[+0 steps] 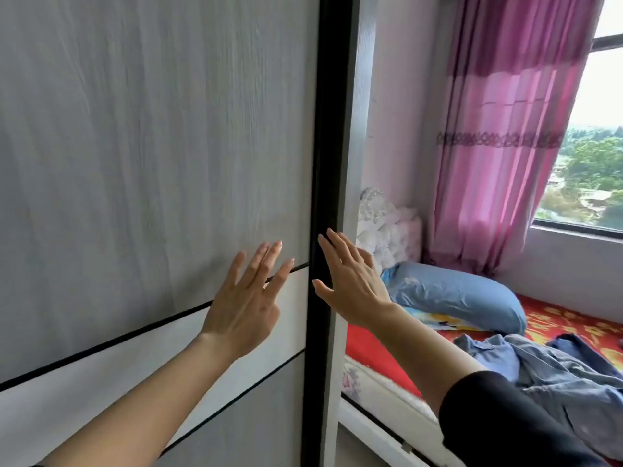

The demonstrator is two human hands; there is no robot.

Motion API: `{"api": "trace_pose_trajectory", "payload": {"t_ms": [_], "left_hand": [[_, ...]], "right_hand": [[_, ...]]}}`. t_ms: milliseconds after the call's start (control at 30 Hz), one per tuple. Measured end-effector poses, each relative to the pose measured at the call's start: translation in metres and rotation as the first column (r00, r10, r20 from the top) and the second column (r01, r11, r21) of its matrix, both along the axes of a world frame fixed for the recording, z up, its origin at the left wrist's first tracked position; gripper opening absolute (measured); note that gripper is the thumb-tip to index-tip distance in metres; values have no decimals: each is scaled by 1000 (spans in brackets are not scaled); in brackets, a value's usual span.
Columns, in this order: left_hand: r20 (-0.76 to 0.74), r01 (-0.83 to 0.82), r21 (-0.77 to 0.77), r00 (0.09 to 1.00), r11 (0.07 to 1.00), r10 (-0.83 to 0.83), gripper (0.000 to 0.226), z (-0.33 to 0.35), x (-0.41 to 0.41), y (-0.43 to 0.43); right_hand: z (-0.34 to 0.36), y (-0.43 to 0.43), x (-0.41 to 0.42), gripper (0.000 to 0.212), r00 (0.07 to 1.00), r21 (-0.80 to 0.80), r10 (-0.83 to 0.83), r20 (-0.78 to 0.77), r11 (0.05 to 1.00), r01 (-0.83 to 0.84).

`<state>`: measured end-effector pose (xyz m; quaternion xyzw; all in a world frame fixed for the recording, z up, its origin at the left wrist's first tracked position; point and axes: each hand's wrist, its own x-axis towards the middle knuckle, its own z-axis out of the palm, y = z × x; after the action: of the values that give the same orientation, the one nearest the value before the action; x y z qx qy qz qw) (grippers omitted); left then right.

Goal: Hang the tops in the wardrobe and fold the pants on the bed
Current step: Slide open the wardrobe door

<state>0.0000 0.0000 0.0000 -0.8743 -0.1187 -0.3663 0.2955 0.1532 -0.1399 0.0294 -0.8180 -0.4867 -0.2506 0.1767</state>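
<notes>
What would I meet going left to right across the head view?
In order: wardrobe door → left hand → black door edge → right hand → blue pillow → window.

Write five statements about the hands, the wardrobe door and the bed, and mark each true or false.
1. The left hand and right hand have straight fingers and hold nothing. True.
2. The right hand rests on the pillow. False: it is at the door's black edge.
3. Clothes lie crumpled on the bed. True.
4. The curtain is green. False: it is pink.
5. The left hand is spread at the door panel. True.
</notes>
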Motion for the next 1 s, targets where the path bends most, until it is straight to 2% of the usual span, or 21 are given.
{"api": "trace_pose_trajectory", "payload": {"t_ms": [100, 300, 500, 600, 1000], "left_hand": [[49, -68, 75, 997, 995, 65, 63, 0, 5, 12], [156, -235, 131, 964, 963, 214, 64, -8, 10, 21], [200, -452, 257, 890, 854, 410, 64, -15, 12, 34], [207, -470, 306, 881, 828, 425, 65, -10, 9, 36], [191, -498, 323, 867, 805, 460, 64, -10, -3, 35]], "right_hand": [[6, 28, 25, 80, 956, 55, 181, 231, 979, -198], [6, 78, 57, 81, 743, 71, 386, 546, 863, -500], [0, 100, 73, 87, 665, 10, 482, 571, 805, -593], [1, 105, 77, 88, 641, 1, 499, 583, 788, -615], [-6, 121, 74, 88, 585, 26, 541, 603, 720, -693]]}}
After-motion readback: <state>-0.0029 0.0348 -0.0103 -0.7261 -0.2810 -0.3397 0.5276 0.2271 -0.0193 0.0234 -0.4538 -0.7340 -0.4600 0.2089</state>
